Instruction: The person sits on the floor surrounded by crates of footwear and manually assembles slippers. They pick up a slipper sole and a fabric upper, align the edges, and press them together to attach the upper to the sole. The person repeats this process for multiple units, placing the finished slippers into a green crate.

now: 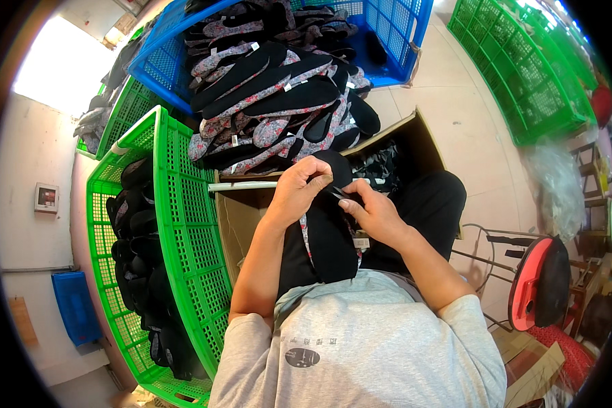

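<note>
The floral-edged black slipper (pixel 330 238) is supported lengthwise on the lap (pixel 428 207), its far end raised between both hands. Its edge is pinched there by the fingers of the left hand (pixel 302 189) and right hand (pixel 376 212). Light, soft, pliable handling is expected; the rim should be gripped without stretching.

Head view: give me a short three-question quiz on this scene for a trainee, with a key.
1. What do the left hand and right hand pinch? A: a plastic bag; B: a floral-edged black slipper; C: a cardboard flap.
2. True or false: floral-sided slippers lie in the blue crate beyond the hands.
3. Fill in: the crate of dark slippers at the person's left is coloured ____.
Key: 1 B; 2 true; 3 green.
</note>
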Motion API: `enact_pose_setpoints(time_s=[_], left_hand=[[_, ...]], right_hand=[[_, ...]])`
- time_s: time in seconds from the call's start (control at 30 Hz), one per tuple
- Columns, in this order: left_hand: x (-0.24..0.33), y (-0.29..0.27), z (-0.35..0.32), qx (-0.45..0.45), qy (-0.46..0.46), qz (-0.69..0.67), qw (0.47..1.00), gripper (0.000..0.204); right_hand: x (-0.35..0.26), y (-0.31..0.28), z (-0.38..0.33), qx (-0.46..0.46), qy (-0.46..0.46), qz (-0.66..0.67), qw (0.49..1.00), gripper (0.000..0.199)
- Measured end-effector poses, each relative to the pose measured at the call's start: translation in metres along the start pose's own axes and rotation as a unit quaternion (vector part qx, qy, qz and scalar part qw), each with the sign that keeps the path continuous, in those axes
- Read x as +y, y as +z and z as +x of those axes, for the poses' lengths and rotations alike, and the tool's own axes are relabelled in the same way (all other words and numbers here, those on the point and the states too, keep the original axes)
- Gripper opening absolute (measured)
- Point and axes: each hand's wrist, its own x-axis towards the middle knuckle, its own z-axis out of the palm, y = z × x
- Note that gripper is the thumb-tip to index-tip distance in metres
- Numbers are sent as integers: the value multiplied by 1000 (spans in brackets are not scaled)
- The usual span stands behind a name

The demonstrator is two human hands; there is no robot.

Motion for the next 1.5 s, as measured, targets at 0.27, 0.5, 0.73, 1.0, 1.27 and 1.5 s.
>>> enact_pose_setpoints(time_s=[0.27, 0.5, 0.73, 1.0, 1.27, 1.5], left_hand=[[3, 1, 1, -3, -13, -8, 1000, 6], [5, 1, 2, -2, -28, 0, 1000, 5], [1, 2, 5, -5, -42, -1, 999, 4], [21, -10, 30, 13, -61, 72, 995, 6], [33, 7, 94, -154, 118, 196, 961, 23], [17, -14, 80, 36, 148, 216, 964, 15]], right_hand=[[-6, -2, 5, -11, 12, 0, 1000, 32], [-8, 1, 7, -2, 5, 3, 1000, 29], [-2, 3, 10, 3, 11, 13, 1000, 27], [12, 22, -2, 88, 32, 110, 989, 21], [43, 53, -25, 134, 81, 140, 978, 29], [59, 61, -29, 145, 85, 244, 955, 23]])
